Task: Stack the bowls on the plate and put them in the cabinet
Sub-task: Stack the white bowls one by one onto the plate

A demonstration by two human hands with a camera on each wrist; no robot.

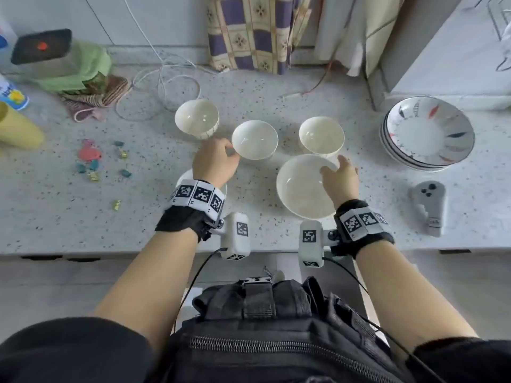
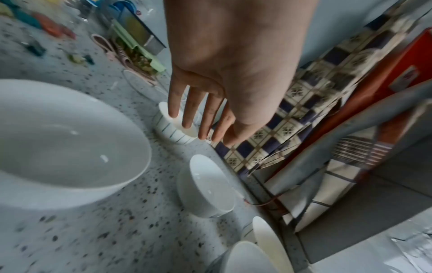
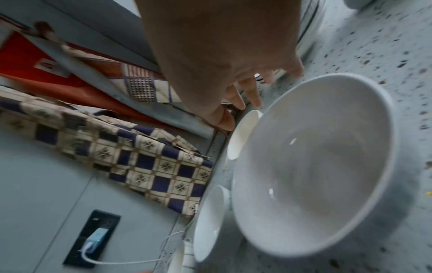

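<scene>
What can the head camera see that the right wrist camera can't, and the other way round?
Only the head view shows the stack of fish-patterned plates at the right, the grey controller, the yellow cup, the left hand beside the middle small bowl, and both forearms.

Only the right wrist view shows the black wall socket with a white charger plugged in.

Both show the large white bowl, the right hand open over its far rim, the checked cloth and the speckled counter.

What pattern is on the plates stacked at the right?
White plates with red and dark fish painted inside; clearest in the head view.
</scene>
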